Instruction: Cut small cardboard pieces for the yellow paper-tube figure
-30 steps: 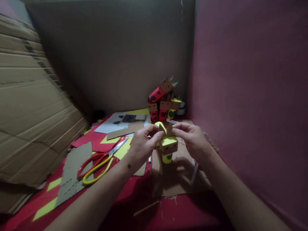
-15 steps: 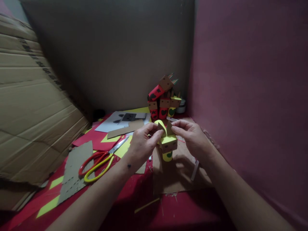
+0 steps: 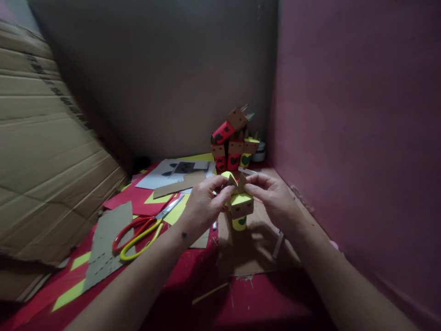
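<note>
A small yellow paper-and-cardboard figure [image 3: 242, 209] stands upright on a brown cardboard sheet [image 3: 241, 262]; its box-like head has a brown front and a green heart marks its body. Two pointed brown cardboard ears rise at the top of the head. My left hand [image 3: 208, 197] pinches the left cardboard ear [image 3: 232, 183] between thumb and fingers. On the other side, my right hand [image 3: 272, 195] pinches the right cardboard ear [image 3: 242, 180]. Whether the ears are fixed to the head I cannot tell.
Scissors [image 3: 148, 230] with red and yellow handles lie at left among paper and cardboard scraps [image 3: 110, 239]. Several similar figures [image 3: 234, 142] are stacked at the back. A whitish stick [image 3: 278, 243] rests by my right wrist. A pink wall [image 3: 358, 138] borders the right side.
The two ears have shifted slightly, their tips now a little closer together. Both hands keep their pinch, and the figure stays in nearly the same place.
</note>
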Demonstrator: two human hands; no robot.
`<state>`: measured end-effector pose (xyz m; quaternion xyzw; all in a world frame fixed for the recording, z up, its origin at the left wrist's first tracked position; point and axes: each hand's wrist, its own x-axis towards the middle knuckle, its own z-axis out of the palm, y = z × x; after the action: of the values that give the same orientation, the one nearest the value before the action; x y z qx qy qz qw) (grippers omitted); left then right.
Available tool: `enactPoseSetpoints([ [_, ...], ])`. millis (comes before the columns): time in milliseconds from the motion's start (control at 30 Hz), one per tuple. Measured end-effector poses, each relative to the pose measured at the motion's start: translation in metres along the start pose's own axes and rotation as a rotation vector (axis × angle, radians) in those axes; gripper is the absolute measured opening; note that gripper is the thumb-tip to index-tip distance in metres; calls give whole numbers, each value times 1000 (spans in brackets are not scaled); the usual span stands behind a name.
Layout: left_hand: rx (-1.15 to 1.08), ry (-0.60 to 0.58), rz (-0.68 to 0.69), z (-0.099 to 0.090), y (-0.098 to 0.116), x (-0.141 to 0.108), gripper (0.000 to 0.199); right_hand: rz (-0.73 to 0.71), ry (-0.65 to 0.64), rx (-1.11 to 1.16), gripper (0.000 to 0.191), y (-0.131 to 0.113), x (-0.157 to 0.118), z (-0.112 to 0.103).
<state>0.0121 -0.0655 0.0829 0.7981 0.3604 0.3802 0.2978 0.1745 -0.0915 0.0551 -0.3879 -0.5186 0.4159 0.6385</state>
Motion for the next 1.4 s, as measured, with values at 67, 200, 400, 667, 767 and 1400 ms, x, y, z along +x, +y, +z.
enactPoseSetpoints([
  [67, -8, -4, 5, 0, 0, 0, 15, -6, 14, -15, 10, 1, -1, 0],
  [200, -11, 3, -23, 2, -1, -2, 16, 38, 36, -10, 12, 1, -1, 1],
  [400, -20, 14, 12, 6, -2, -1, 18, 61, 42, -6, 15, 0, -2, 2],
  [667, 14, 27, 106, 3, -8, 8, 18, -4, 128, -18, 14, 5, -6, 6],
  [767, 7, 23, 102, 0, -11, 10, 17, -36, 164, -103, 13, 4, -7, 10],
  [1400, -120, -20, 84, -4, -9, 6, 19, -50, 159, -155, 11, 4, -6, 9],
])
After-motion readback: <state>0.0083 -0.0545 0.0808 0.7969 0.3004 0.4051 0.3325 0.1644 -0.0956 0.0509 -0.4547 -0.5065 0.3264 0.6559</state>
